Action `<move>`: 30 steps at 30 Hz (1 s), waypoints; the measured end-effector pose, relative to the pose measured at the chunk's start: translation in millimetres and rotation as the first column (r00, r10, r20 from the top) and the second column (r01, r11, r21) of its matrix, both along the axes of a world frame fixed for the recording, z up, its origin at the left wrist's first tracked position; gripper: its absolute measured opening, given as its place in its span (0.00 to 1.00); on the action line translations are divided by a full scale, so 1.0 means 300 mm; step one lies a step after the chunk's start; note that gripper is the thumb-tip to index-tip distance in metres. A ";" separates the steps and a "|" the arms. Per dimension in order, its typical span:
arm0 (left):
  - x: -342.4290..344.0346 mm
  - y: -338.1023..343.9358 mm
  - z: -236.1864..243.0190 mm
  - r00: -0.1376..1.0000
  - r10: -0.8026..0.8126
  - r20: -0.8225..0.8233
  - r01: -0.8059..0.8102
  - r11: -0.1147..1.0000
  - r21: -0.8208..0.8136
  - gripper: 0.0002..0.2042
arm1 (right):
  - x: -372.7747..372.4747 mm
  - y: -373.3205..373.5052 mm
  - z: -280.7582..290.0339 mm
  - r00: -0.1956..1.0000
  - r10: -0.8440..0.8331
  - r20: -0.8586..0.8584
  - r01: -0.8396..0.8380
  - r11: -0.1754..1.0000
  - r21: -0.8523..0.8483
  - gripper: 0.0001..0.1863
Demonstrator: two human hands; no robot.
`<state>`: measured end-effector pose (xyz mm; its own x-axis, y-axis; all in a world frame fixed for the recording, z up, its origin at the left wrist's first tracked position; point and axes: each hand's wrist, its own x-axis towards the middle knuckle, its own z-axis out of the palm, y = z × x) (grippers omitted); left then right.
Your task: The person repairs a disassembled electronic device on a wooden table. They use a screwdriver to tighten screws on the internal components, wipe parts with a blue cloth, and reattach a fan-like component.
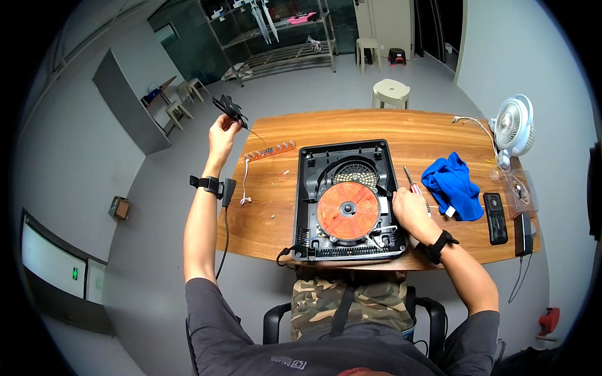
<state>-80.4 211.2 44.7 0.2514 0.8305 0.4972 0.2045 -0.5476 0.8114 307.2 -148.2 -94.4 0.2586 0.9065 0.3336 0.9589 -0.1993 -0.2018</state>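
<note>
Raised over the table's far left corner, my left hand (pixel 222 135) pinches a small black cooling fan (pixel 231 109) with bare blades. An opened black induction cooker housing (pixel 301 188) lies in front of me, with a round copper coil (pixel 342 213) inside and a round vent grille behind the coil. At the housing's right edge my right hand (pixel 411 216) is closed, fingers curled. A dark piece shows by its fingertips, and I cannot make out what it grips. Beside that hand lies a screwdriver (pixel 414 187) with a red and white handle, partly hidden by it.
A narrow circuit strip (pixel 271 151) with a white cable lies at the left, near small loose parts. To the right are a blue cloth (pixel 453 188), a black handheld device (pixel 495 218), a clear plastic box (pixel 519 194) and a white desk fan (pixel 514 125). A stool (pixel 391 92) stands beyond the table.
</note>
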 end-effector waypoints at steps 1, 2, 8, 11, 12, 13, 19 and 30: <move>0.011 -0.009 0.010 1.000 -0.002 0.025 0.003 1.000 -0.019 0.15 | 0.006 -0.002 -0.007 1.000 -0.004 0.004 0.004 1.000 0.015 0.17; 0.017 -0.024 0.014 1.000 0.003 0.028 -0.002 1.000 -0.025 0.16 | 0.009 -0.003 -0.013 1.000 -0.009 0.008 0.008 1.000 0.029 0.17; -0.008 -0.052 0.037 0.996 0.051 -0.080 -0.044 0.996 0.083 0.15 | 0.008 0.002 -0.011 0.999 0.040 -0.022 -0.039 0.999 0.025 0.18; -0.008 -0.072 0.063 0.999 0.029 -0.018 -0.027 0.990 0.142 0.15 | 0.006 0.000 -0.001 0.997 0.070 -0.012 -0.070 0.997 0.017 0.18; -0.003 -0.085 0.081 0.999 0.036 -0.039 -0.029 0.985 0.173 0.16 | 0.002 -0.001 0.002 0.997 0.036 -0.061 -0.036 0.999 0.002 0.17; 0.008 -0.098 0.097 1.000 0.015 0.003 -0.015 0.986 0.167 0.16 | 0.005 -0.001 -0.002 0.997 0.057 -0.044 -0.055 0.998 0.034 0.17; 0.156 -0.244 0.177 0.938 -0.210 0.275 0.219 0.976 -0.001 0.10 | 0.013 -0.020 0.016 0.997 0.072 -0.003 -0.072 0.997 0.018 0.15; 0.559 -0.741 0.087 0.773 -0.511 0.376 0.633 0.578 -0.516 0.11 | 0.306 -0.113 0.239 0.959 -0.152 0.239 0.164 0.986 -0.031 0.26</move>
<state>87.2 -11.2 70.7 0.7428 0.6677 0.0489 -0.1507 0.0956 0.9839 399.1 -182.0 -22.7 0.3198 0.8776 0.3571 0.9336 -0.3562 0.0395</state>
